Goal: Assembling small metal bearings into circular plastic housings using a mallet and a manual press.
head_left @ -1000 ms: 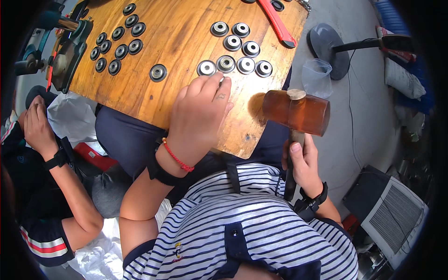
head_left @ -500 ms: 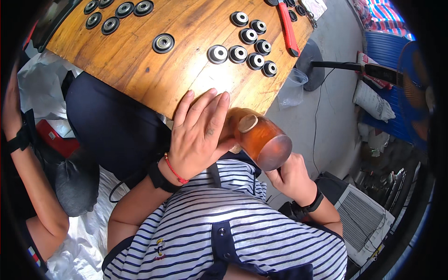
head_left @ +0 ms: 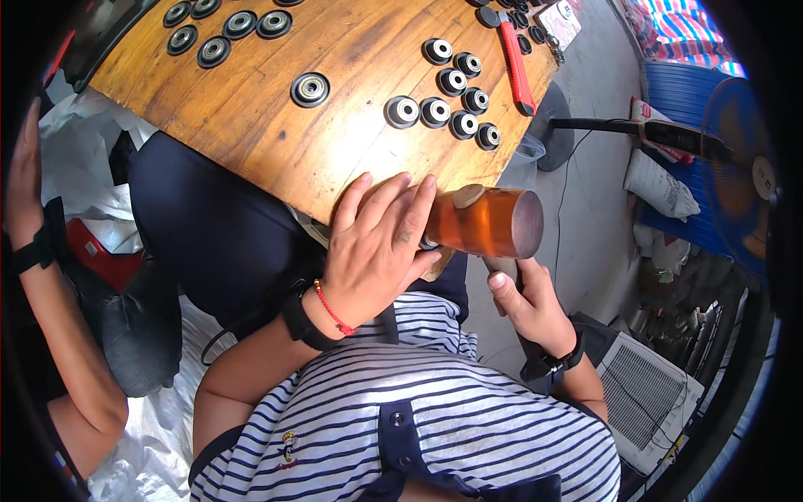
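My right hand [head_left: 539,314] is closed around the handle of a mallet [head_left: 493,222] with a translucent amber head. The head lies sideways over the table's near right corner, beside my left fingers. My left hand [head_left: 376,243] rests at the near edge of the wooden table [head_left: 226,109], palm down and fingers stretched out. By its thumb, a small metallic bit shows beneath the mallet head, mostly hidden. Beyond my fingers stand several black, collared round parts with metal bearing centres [head_left: 435,111]. A wider black ring with a bearing [head_left: 310,89] lies alone to their left.
More ringed bearings [head_left: 240,24] are at the far left of the table. A red utility knife [head_left: 517,71] lies near its right edge. A fan [head_left: 740,167] stands at right, with a white appliance [head_left: 652,402] below. Another person's arm [head_left: 71,326] is at far left.
The mallet head has swung to the right and now lies more level. My left hand stays by the table edge, fingers still stretched. The whole view has shifted slightly.
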